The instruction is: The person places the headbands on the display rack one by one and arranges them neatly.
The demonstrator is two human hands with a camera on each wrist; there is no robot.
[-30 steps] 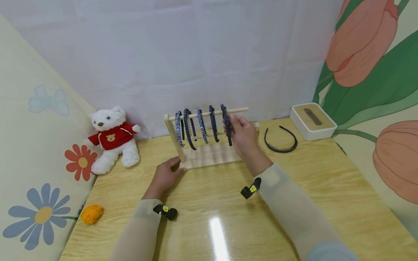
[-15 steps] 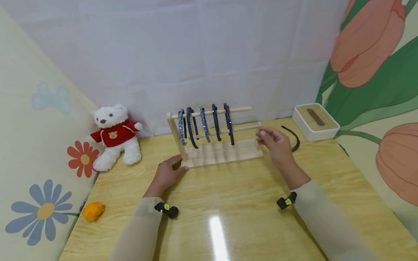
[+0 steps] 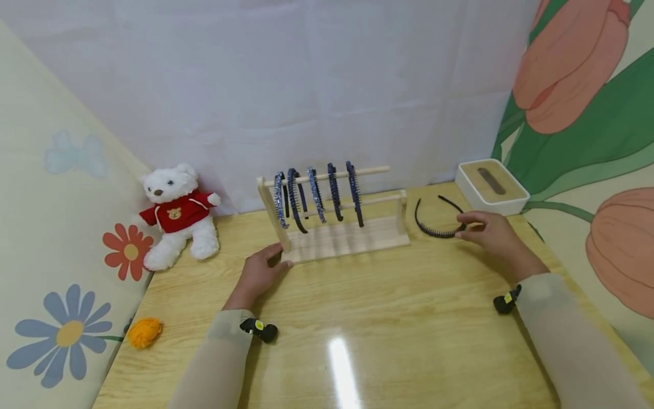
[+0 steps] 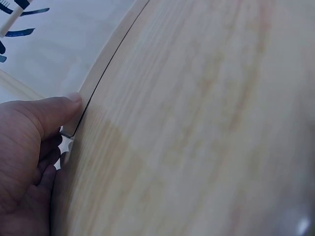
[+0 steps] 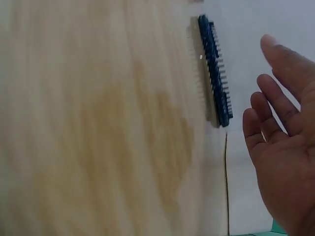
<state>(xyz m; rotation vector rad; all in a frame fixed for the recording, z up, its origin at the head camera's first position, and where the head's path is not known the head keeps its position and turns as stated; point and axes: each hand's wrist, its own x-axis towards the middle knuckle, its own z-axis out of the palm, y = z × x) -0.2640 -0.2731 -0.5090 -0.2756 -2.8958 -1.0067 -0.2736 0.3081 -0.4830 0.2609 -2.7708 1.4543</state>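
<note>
A pale wooden rack [image 3: 347,241] stands mid-table, with several dark blue, toothed and glittery headbands [image 3: 334,193] hanging along its upper rod. At its front left corner my left hand [image 3: 259,276] grips the base; the left wrist view shows the thumb [image 4: 59,110] on the base edge and the other fingers curled below. Right of the rack, a dark toothed headband [image 3: 439,233] lies on the table. My right hand [image 3: 493,233] is at its right side, thumb and fingers apart. In the right wrist view that open hand [image 5: 285,128] is beside the headband [image 5: 215,71], holding nothing.
A white box [image 3: 493,184] with a wood-coloured slotted top sits behind the right hand. At the left are a white teddy bear [image 3: 176,218] in a red top and an orange yarn ball [image 3: 145,333]. A white cloth [image 3: 306,85] hangs behind the table.
My right hand has left the rightmost hanging headband and moved right, past the rack's end, to the headband on the table. The left hand has stayed on the rack's corner.
</note>
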